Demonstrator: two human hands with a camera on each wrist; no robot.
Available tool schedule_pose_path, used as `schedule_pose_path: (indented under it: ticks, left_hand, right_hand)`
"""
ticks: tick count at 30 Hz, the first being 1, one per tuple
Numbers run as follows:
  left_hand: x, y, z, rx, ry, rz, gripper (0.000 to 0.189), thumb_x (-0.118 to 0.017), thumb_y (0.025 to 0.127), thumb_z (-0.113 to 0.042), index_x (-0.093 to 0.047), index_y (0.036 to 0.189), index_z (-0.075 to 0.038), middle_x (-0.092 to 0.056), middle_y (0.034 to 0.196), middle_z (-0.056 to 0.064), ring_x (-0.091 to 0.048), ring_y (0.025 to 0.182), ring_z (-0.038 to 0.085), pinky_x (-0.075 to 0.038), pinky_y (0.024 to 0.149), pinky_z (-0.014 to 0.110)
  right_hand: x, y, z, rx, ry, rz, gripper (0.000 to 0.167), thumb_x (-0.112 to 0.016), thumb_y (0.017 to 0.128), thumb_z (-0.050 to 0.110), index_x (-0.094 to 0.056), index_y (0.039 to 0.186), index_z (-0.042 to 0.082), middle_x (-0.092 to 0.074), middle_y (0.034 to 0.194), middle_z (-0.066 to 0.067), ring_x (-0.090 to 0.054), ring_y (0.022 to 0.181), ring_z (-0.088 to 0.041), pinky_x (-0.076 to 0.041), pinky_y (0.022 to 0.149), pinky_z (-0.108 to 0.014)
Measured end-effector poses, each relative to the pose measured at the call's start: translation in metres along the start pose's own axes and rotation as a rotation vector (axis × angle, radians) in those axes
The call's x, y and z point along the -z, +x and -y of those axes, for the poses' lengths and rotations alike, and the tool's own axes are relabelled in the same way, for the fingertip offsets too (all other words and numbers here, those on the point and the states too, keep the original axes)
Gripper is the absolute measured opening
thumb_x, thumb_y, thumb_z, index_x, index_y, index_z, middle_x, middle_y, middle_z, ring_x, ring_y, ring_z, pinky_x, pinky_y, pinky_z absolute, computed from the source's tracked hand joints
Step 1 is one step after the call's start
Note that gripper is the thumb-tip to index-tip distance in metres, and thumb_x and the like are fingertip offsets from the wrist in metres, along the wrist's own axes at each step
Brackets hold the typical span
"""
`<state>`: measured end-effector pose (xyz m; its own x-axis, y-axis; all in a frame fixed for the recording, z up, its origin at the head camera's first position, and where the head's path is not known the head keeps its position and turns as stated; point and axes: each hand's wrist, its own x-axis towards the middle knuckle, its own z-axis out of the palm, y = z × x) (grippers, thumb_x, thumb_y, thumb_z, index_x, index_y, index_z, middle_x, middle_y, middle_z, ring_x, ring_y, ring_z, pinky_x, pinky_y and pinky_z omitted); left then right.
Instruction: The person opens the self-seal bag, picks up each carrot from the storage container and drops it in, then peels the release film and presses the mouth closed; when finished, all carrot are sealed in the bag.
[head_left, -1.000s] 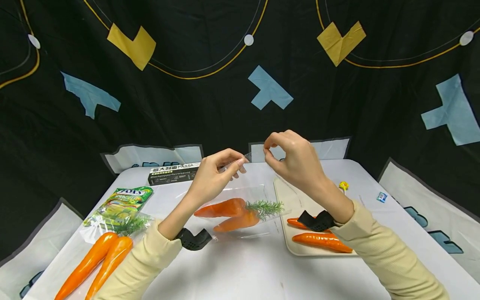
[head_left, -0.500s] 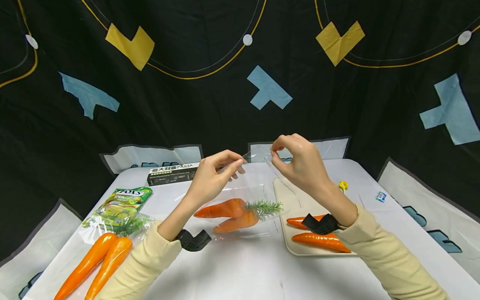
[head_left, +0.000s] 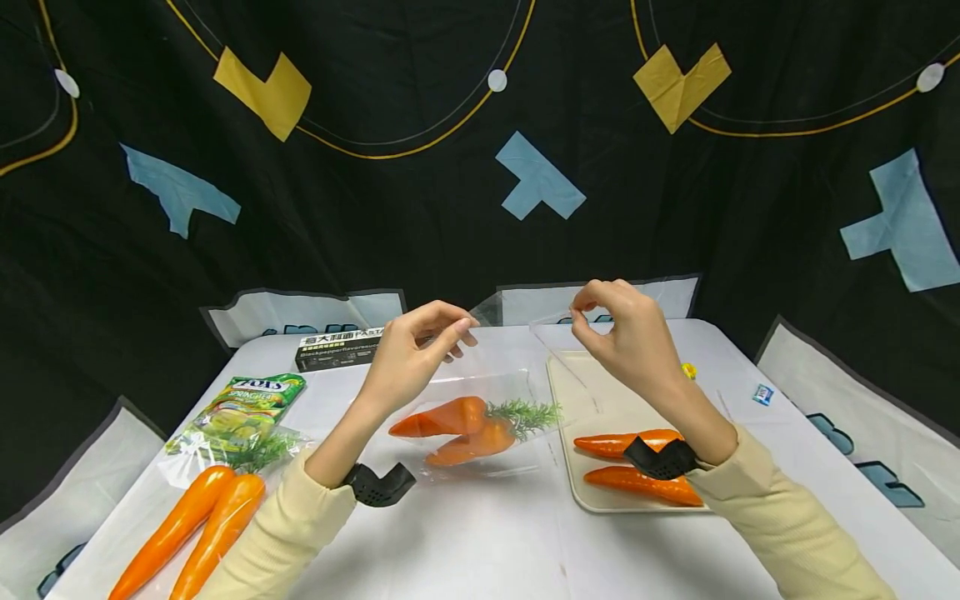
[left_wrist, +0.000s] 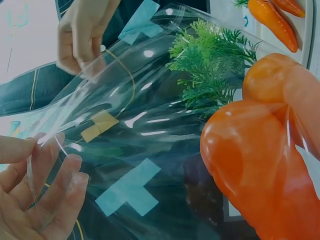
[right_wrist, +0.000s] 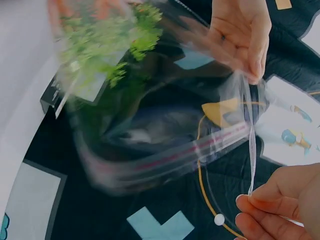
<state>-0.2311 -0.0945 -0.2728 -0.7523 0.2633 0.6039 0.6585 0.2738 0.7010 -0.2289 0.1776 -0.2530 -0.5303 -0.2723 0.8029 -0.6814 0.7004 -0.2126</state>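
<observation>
A clear plastic bag (head_left: 495, 379) hangs above the table with two orange carrots (head_left: 472, 437) with green tops inside. My left hand (head_left: 412, 346) pinches the bag's upper edge between thumb and fingers. To its right, my right hand (head_left: 626, 333) pinches the end of a thin clear strip (right_wrist: 252, 162), which runs back to the bag's edge near the left hand. A reddish line shows along the bag's edge in the right wrist view. In the left wrist view the bag's film (left_wrist: 130, 95) is stretched and creased between the hands.
A cream tray (head_left: 600, 392) with orange carrots (head_left: 637, 485) stands right. On the left lie two bagged carrots (head_left: 202, 517), a green candy packet (head_left: 251, 404) and a black pasta box (head_left: 337, 350). A yellow item (head_left: 688, 371) and a small blue packet (head_left: 762, 393) lie at the right.
My right hand has moved right and slightly down, drawing the strip further from the bag. My left hand has shifted slightly left, still pinching the bag.
</observation>
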Motion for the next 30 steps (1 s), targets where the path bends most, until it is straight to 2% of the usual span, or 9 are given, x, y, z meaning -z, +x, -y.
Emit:
schedule_pose_path:
  ticks: [8, 18, 24, 30]
  left_hand:
    - [0.005, -0.004, 0.003, 0.014, -0.007, -0.025, 0.013, -0.063, 0.096, -0.021, -0.069, 0.101, -0.012, -0.071, 0.087, 0.000, -0.064, 0.071, 0.020, -0.057, 0.067, 0.034]
    - [0.010, -0.010, 0.006, 0.039, -0.031, -0.059, 0.014, -0.062, 0.096, -0.020, -0.069, 0.103, -0.009, -0.071, 0.088, 0.003, -0.064, 0.072, 0.021, -0.057, 0.068, 0.035]
    - [0.010, -0.013, 0.010, 0.059, -0.072, -0.081, 0.017, -0.062, 0.096, -0.018, -0.067, 0.103, -0.003, -0.072, 0.090, 0.006, -0.066, 0.073, 0.023, -0.057, 0.068, 0.033]
    - [0.011, -0.014, 0.012, 0.063, -0.080, -0.097, 0.014, -0.062, 0.095, -0.012, -0.068, 0.104, -0.003, -0.071, 0.090, 0.011, -0.067, 0.074, 0.027, -0.057, 0.068, 0.037]
  right_hand:
    - [0.003, -0.015, -0.014, -0.037, -0.009, 0.007, 0.008, -0.067, 0.082, -0.001, -0.066, 0.084, 0.007, -0.068, 0.084, -0.007, -0.061, 0.081, -0.023, -0.050, 0.071, -0.041]
    - [0.006, -0.035, -0.027, -0.092, -0.009, 0.002, 0.009, -0.067, 0.081, -0.001, -0.066, 0.081, 0.008, -0.068, 0.081, -0.006, -0.060, 0.077, -0.023, -0.049, 0.071, -0.042]
    - [0.009, -0.050, -0.035, -0.141, -0.009, 0.004, 0.011, -0.068, 0.080, -0.002, -0.066, 0.081, 0.009, -0.067, 0.080, -0.006, -0.061, 0.078, -0.022, -0.049, 0.072, -0.042]
    - [0.012, -0.062, -0.043, -0.180, -0.017, -0.006, 0.011, -0.069, 0.081, -0.001, -0.067, 0.082, 0.010, -0.067, 0.081, -0.006, -0.060, 0.079, -0.021, -0.047, 0.074, -0.038]
